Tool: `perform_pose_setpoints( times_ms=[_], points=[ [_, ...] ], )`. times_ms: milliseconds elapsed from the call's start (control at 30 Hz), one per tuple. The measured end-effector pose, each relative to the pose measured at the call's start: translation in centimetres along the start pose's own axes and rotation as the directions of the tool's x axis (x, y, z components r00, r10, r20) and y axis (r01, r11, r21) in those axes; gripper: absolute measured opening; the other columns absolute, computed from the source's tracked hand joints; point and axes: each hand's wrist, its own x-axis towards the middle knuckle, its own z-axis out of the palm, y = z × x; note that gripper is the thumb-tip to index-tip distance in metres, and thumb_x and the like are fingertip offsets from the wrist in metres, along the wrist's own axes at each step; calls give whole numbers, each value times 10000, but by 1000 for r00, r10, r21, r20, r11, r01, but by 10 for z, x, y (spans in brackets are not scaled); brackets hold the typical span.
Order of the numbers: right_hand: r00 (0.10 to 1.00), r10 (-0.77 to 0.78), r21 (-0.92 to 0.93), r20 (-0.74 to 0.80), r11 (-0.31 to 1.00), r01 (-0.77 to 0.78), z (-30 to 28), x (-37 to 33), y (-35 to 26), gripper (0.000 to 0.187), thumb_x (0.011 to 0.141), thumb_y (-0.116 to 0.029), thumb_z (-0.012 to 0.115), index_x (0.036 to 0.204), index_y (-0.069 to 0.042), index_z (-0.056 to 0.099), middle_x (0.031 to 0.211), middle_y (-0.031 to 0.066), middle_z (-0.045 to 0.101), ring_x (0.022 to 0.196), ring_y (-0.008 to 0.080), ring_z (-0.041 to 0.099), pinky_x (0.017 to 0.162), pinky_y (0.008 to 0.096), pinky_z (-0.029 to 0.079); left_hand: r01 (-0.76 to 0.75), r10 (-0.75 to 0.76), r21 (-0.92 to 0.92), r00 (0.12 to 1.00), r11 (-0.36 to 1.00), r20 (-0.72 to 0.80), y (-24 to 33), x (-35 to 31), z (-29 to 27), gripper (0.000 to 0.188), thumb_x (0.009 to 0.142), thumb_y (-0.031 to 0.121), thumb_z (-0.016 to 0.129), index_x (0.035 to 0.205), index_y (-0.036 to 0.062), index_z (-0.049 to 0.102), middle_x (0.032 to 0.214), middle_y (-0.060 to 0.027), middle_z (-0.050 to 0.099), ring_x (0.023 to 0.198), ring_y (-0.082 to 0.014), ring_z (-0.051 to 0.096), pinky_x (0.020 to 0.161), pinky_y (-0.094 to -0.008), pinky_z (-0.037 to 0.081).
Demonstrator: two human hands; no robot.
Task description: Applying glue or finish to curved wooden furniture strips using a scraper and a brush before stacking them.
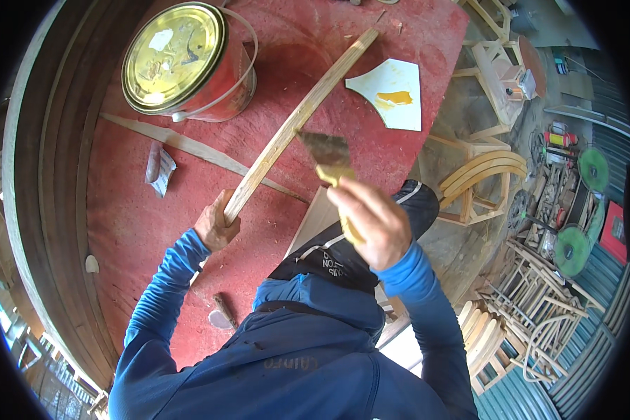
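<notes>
My left hand (pixel 218 222) is closed round the lower part of a long wooden strip (pixel 287 133), which slants up and away to the right over a red tabletop (pixel 315 63). In my right hand (pixel 374 220) is a putty knife (pixel 327 150) with a yellowish handle; its wide blade sits close to the strip's right edge, and I cannot tell whether they touch. Beyond the blade lies a white board (pixel 406 112) with a curved edge, bearing a smear of orange-yellow paste (pixel 395 98).
A red paint can (pixel 231 94) with a gold lid stands at the far left. A thin tapered wood piece (pixel 182 143) lies beneath the strip. Near it is a crumpled packet (pixel 162 171); a second scraper (pixel 222 315) lies closer. Wooden frames (pixel 479 175) stand on the floor at right.
</notes>
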Motion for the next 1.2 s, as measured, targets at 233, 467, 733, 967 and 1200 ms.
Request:
perform_pose_setpoints(
  times_ms=[233, 467, 733, 967, 1200],
  points=[
    [992, -101, -174, 77, 978, 113, 17, 11, 6, 419, 919, -122, 607, 1329, -37, 591, 1276, 208, 571, 1070, 365, 635, 914, 412, 572, 29, -29, 1, 999, 1000, 17, 5, 3, 3, 505, 825, 70, 624, 1303, 69, 462, 805, -214, 611, 742, -394, 662, 689, -467, 512],
    [999, -27, 29, 45, 999, 26, -2, 11, -21, 456, 881, -88, 641, 1331, -30, 596, 1246, 199, 608, 1069, 342, 653, 929, 417, 566, 34, -34, 2, 999, 999, 32, 5, 0, -3, 505, 823, 72, 628, 1301, 68, 465, 811, -208, 614, 757, -385, 664, 701, -467, 510],
    [981, -104, 77, 164, 993, 92, -1, 3, -46, 343, 919, -124, 617, 1249, -35, 650, 1201, 198, 638, 1057, 337, 669, 921, 397, 572, 29, -29, 2, 999, 1000, 28, -1, 2, 2, 516, 821, 78, 629, 1310, 65, 466, 826, -211, 617, 767, -389, 662, 697, -464, 509],
    [926, 302, -37, -227, 947, -318, -25, -5, 64, 259, 892, -9, 652, 1148, -30, 690, 1117, 180, 697, 1001, 354, 691, 866, 396, 556, 62, -62, -9, 998, 998, 0, -3, 3, 8, 481, 819, 83, 613, 1289, 95, 509, 791, -214, 612, 731, -377, 657, 674, -453, 510],
    [911, 342, -85, -229, 926, -369, -31, -11, 131, 269, 899, -20, 636, 1160, -30, 699, 1112, 177, 710, 1002, 343, 698, 879, 385, 555, -33, 33, 5, 999, 999, -34, -4, 2, 3, 494, 825, 72, 628, 1300, 74, 493, 778, -214, 601, 709, -378, 652, 659, -447, 507]
  ],
)
